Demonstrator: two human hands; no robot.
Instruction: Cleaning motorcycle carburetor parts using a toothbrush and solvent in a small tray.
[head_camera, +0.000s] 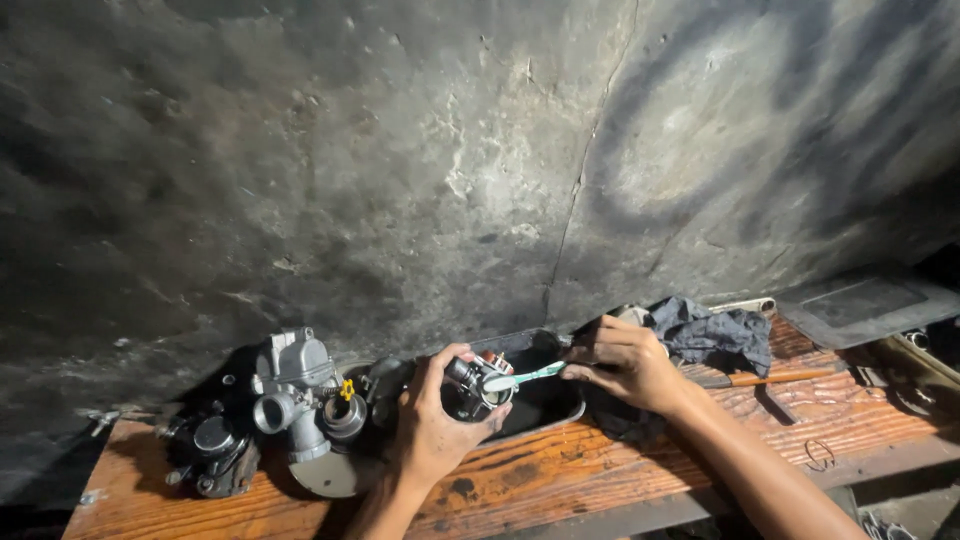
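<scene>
The small carburetor part (478, 385) is sitting over the dark metal tray (560, 405), clasped firmly in the left hand (435, 425). The right hand (625, 362) is pinching a green toothbrush (525, 377), bristles touching it; short, light strokes should suit, keeping drips inside the tray. A grey carburetor (295, 395) is resting nearby on the wooden bench (600, 470).

The left hand (435, 420) covers most of a small metal part (478, 385), so its shape is unclear. A dark tray (560, 405) sits partly hidden behind both hands. Both forearms run off the bottom edge. Dim objects at far right (910, 380) are too dark to identify.
</scene>
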